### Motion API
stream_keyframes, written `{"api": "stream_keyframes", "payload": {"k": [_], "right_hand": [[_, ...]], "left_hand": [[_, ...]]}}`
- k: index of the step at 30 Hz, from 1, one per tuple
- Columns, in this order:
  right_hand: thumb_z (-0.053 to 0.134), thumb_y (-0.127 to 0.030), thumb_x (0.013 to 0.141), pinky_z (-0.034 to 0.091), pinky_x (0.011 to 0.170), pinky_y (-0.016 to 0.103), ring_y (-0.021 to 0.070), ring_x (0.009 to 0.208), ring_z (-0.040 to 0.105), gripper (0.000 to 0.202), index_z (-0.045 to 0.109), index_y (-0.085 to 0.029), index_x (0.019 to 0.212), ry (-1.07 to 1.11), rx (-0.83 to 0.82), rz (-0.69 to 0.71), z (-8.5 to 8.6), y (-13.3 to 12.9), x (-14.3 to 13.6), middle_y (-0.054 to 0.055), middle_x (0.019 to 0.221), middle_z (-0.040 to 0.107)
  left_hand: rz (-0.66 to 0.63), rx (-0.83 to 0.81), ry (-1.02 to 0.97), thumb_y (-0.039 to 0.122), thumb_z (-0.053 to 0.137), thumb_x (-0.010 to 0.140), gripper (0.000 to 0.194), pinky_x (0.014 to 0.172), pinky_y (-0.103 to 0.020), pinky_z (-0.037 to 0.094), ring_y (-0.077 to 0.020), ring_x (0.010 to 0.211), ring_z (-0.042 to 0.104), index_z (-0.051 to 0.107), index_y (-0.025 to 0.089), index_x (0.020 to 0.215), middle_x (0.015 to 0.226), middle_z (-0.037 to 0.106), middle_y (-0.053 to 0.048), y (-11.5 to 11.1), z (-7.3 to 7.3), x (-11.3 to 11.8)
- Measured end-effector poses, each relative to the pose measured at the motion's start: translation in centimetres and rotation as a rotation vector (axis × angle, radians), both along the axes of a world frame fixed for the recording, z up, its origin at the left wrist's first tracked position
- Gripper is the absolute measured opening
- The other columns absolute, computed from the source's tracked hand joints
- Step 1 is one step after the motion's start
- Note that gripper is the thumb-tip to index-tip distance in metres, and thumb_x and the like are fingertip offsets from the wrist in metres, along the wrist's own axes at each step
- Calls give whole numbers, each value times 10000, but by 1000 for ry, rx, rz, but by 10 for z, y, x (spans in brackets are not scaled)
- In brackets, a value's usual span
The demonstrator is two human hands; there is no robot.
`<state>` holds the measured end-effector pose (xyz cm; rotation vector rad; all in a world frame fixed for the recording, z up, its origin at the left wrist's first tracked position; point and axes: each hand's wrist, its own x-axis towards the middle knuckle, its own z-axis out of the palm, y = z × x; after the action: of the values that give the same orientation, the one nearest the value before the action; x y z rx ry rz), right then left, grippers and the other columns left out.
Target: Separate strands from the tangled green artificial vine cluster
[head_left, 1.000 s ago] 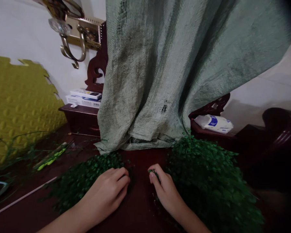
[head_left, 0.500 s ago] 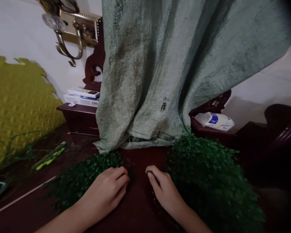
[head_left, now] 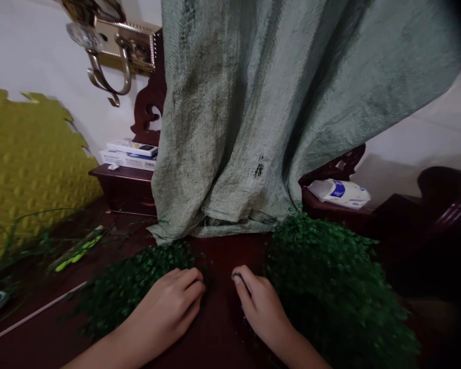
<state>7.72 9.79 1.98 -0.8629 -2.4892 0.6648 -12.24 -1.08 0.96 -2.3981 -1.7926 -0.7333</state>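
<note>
Pinching a thin green stem (head_left: 241,277) between thumb and forefinger with the right hand (head_left: 265,307), in front of the sack (head_left: 234,128) and a little right of its middle. Clamping the right grip together on that stem, with just a short curve of green showing past the thumb. Curling the left hand (head_left: 172,300) palm down in front of the sack's left half, just beside the left pile (head_left: 126,279) of small leaves and covering part of it. Hiding the left fingertips beneath the knuckles, so not being able to tell the left grip's state or load.

Seeing the left pile spreading out before the sack's lower left corner, and the bigger right pile (head_left: 330,277) mounding up before its lower right corner, touching the hem there. Showing dark red worktop (head_left: 225,253) between both piles, directly below the sack. Finding boxes (head_left: 130,155) stacking up just left of the sack and a tissue pack (head_left: 341,193) lying just right of it. Noticing a thin rod (head_left: 38,312), loose vines (head_left: 30,233) and a yellow mat (head_left: 30,159) farther left of the sack, with a metal hook (head_left: 119,66) hanging beside its upper left edge.
</note>
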Motion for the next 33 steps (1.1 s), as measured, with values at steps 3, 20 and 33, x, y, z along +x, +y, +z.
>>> {"api": "stream_keyframes", "payload": {"k": [3,20,33], "right_hand": [[292,-311,1031,343,555,254,176,565,600,292,562,-225,961,-25,17,10,0,0,1,-12,651,569],[461,-311,936,407,580,256,185,633,637,176,563,-233,1056,4,-19,-86,-2,-3,-1,-4,738,644],[381,-40,814,482,918,395,212,1016,629,505,462,-213,1282,27,-81,20,-7,0,3,68,1088,646]], "left_hand": [[3,-29,-1,96,395,943,227,726,-379,509,-221,799,616,594,206,938,953,611,-54,0,1,0],[6,-27,1,92,414,932,207,721,-369,486,-219,794,602,588,203,923,957,605,-50,0,-2,-1],[2,-58,-23,80,402,930,230,729,-394,496,-233,812,604,600,198,935,961,602,-55,-1,-1,1]]}}
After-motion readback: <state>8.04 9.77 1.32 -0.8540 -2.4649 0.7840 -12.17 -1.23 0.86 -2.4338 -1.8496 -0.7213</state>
